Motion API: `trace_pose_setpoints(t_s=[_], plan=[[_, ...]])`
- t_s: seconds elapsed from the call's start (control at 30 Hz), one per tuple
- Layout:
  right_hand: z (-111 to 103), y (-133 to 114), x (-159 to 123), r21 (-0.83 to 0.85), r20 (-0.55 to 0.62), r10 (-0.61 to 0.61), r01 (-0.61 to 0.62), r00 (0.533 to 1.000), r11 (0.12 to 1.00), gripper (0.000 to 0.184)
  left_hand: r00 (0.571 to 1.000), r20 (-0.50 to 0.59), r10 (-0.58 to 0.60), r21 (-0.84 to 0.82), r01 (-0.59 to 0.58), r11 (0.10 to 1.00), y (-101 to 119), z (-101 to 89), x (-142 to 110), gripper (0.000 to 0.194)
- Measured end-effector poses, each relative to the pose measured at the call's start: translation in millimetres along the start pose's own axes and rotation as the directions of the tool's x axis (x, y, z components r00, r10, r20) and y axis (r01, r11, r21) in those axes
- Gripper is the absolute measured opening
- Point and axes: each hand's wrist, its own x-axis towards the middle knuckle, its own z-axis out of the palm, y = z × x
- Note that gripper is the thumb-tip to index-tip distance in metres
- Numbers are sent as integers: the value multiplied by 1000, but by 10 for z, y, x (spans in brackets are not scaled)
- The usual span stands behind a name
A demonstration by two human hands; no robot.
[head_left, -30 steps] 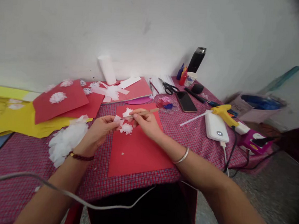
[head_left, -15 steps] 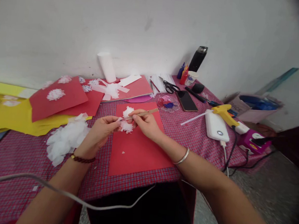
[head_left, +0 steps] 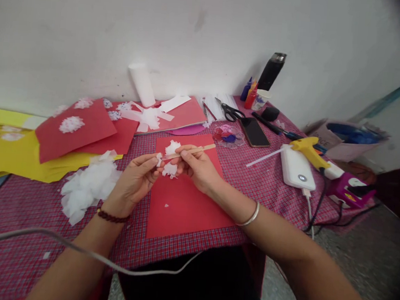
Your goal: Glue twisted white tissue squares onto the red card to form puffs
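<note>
My left hand (head_left: 142, 172) pinches a small piece of white tissue paper (head_left: 159, 159) between thumb and fingertips. In my right hand (head_left: 195, 164) is a flat wooden stick (head_left: 205, 148), whose near end reaches the tissue piece. Whether the stick's tip presses into the tissue is too small to tell. Both hands hover over a red paper sheet (head_left: 184, 209) lying on the checked tablecloth. Two ruffled white tissue tufts, an upper tuft (head_left: 172, 147) and a lower tuft (head_left: 170, 170), sit on that sheet, partly behind my fingers.
A heap of white tissue pieces (head_left: 88, 185) lies left of the sheet. Farther back are red cards with tufts (head_left: 72, 142), a tissue roll (head_left: 142, 85), scissors (head_left: 229, 110) and a phone (head_left: 254, 131). To the right, a glue gun (head_left: 307, 150) rests by a power bank (head_left: 297, 167). A white cable (head_left: 91, 254) crosses in front.
Both hands stay close together, and the stick is turned slightly so more of it shows beside the tissue piece. The view has shifted a little.
</note>
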Motion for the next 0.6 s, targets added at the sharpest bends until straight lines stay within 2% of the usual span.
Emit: trace_pose_setpoints(t_s=[0.13,0.17,0.23,0.3,0.33,0.4,0.5,0.6], plan=[[4,9,8,-55,-62,-25,22,998,998,29,976,44,211,221,-216,951,29,71,-32,14],[3,8,12,-78,-84,-37,30,996,997,30,959,76,274,311,-284,907,52,97,-49,12],[1,-5,18,-119,-125,-56,41,991,992,32,911,158,382,501,-407,764,108,150,-80,10],[1,-38,21,-139,-150,-53,32,987,990,34,871,239,429,622,-476,622,158,192,-90,8],[2,-60,21,-132,-155,-43,23,987,991,32,867,259,426,646,-483,591,174,203,-80,7],[0,-105,23,-96,-147,-18,4,989,995,23,889,250,385,630,-451,633,182,203,-34,5],[-29,-129,37,-46,-127,29,-35,992,998,18,943,196,267,521,-331,787,151,151,66,5],[-102,-85,66,31,-165,151,-148,975,989,19,965,244,98,477,-207,854,139,46,138,14]])
